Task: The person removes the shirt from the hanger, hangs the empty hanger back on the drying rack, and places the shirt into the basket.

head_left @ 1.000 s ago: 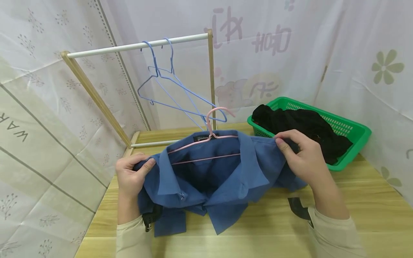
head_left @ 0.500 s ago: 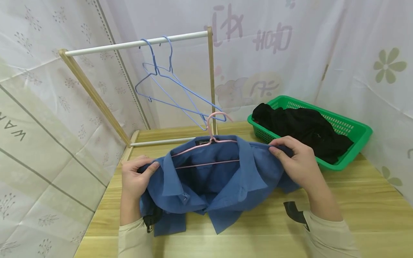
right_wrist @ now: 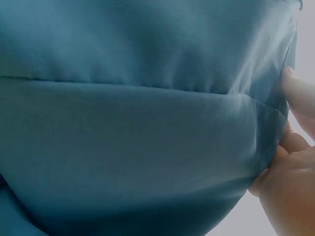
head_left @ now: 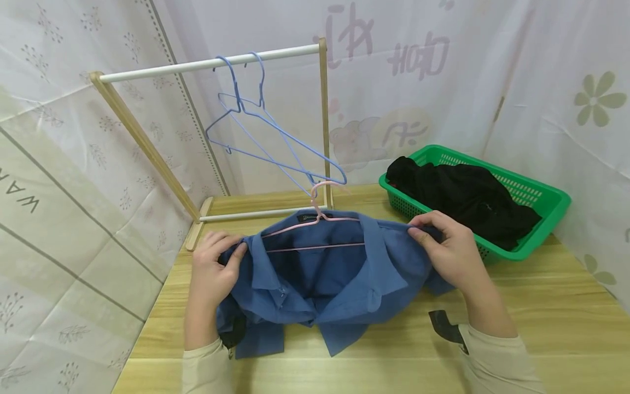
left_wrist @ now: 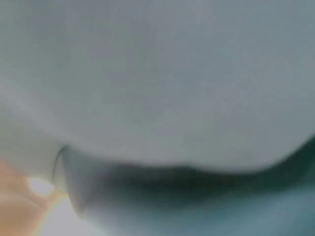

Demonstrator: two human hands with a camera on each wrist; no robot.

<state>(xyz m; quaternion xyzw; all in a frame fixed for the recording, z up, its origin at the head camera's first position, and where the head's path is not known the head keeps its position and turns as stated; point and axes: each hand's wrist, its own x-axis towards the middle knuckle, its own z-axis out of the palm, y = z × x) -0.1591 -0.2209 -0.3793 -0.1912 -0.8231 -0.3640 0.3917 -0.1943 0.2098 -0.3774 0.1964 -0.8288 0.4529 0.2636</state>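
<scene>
A blue collared shirt (head_left: pixel 339 295) hangs between my two hands above the table. Inside its open neck sits a pink hanger (head_left: pixel 320 217), its hook standing up past the collar. My left hand (head_left: pixel 213 271) pinches the shirt's shoulder on the left between thumb and fingers. On the other side, my right hand (head_left: pixel 450 249) grips the opposite shoulder the same way. Blue cloth (right_wrist: pixel 138 132) fills most of the right wrist view, with the right hand's fingers at its edge. The left wrist view is blurred by cloth close to the camera.
Behind the shirt stands a small clothes rack (head_left: pixel 209 68) with a white bar and wooden posts. Two blue hangers (head_left: pixel 275 156) hang from it. A green basket (head_left: pixel 551 202) holding black clothing (head_left: pixel 467 197) stands at the right on the wooden table (head_left: pixel 394 366).
Both hands have come slightly closer together, still holding the shirt's shoulders. The shirt and pink hanger have sunk a little, and the hanger's hook sits lower against the rack.
</scene>
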